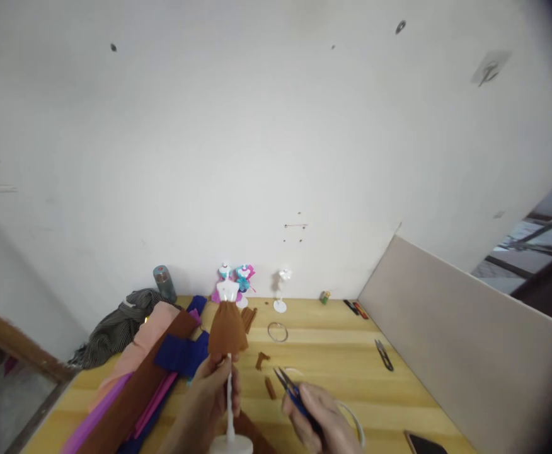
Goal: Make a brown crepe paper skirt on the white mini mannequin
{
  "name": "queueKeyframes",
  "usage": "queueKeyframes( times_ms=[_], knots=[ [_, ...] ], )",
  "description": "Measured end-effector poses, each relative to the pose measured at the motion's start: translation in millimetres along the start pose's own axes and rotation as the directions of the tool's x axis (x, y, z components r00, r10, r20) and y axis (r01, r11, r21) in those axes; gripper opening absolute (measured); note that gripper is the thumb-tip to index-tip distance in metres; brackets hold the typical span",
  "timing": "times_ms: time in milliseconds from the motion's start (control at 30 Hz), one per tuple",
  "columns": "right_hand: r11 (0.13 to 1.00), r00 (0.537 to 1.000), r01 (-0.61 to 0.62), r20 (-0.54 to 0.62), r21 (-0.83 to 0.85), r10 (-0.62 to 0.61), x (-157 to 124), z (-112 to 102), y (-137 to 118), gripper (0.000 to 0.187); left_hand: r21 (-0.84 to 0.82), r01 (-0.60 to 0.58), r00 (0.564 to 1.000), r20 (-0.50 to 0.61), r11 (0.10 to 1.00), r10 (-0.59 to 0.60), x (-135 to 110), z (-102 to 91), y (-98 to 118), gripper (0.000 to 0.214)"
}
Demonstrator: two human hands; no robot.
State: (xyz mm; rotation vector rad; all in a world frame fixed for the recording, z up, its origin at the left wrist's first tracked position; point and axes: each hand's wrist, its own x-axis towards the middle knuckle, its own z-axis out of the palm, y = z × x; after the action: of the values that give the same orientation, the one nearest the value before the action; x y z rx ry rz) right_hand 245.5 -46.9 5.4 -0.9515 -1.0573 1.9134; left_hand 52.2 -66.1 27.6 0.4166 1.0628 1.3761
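I see the left hand [212, 384] closed round the thin white pole of the small dress form [227, 290], lifted above the near edge of the table [333, 340], its round base [231, 445] low in the view. A brown skirt [227, 329] already hangs from the form's waist, full and flared, while the white torso above it is bare. The right hand [321, 419] is wrapped about a pair of blue snips [289, 386], blades pointing toward the skirt but apart from it. Small brown scraps [263, 360] lie on the table between the hands and the far edge, so I judge some cutting is done and the skirt is fitted; trimming its hem and covering the top look to be what is left. Along the left edge lies a pile of fabric strips [153, 372] in brown, blue, pink and purple. At the far edge stand two dressed forms [244, 277] and a bare white one [281, 287], with a wire ring [277, 331] near them. Black snips [384, 354] rest untouched toward the right edge.
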Motion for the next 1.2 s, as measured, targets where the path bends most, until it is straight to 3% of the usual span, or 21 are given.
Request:
queueKeyframes(
  times_ms=[233, 467, 700, 900, 1033, 1200],
  knots=[
    [0.988, 0.982, 0.139, 0.121, 0.064, -0.146, -4.0, 2.6, -33.0, 0.046, -0.027, -0.020, 0.979, 0.204, 0.999, 0.025, -11.7, 37.5, 31.3, 0.032],
    [0.960, 0.958, 0.278, 0.076, 0.001, -0.278, -12.5, 0.1, -52.5, 0.048, -0.062, 0.017, 0.963, 0.268, 0.998, 0.000, -21.0, 63.3, 47.2, 0.026],
    [0.924, 0.927, 0.374, 0.018, -0.081, -0.374, -8.6, 3.2, -66.3, 0.051, -0.006, -0.005, 0.950, 0.312, 1.000, 0.006, -19.1, 72.6, 45.2, 0.023],
    [0.893, 0.909, 0.415, 0.050, -0.176, -0.413, -10.3, 2.9, -69.5, 0.045, 0.048, -0.161, 0.947, 0.290, 0.986, 0.140, -12.4, 75.9, 33.0, 0.019],
    [0.850, 0.859, 0.495, -0.045, -0.181, -0.509, -6.2, 13.7, -71.3, 0.038, 0.099, -0.207, 0.944, 0.280, 0.973, 0.173, -6.0, 72.8, 27.5, 0.020],
    [0.801, 0.775, 0.521, -0.231, -0.294, -0.588, 5.5, 43.6, -71.3, 0.025, 0.067, -0.233, 0.940, 0.272, 0.970, 0.207, -1.1, 71.3, 21.6, 0.020]
  ],
)
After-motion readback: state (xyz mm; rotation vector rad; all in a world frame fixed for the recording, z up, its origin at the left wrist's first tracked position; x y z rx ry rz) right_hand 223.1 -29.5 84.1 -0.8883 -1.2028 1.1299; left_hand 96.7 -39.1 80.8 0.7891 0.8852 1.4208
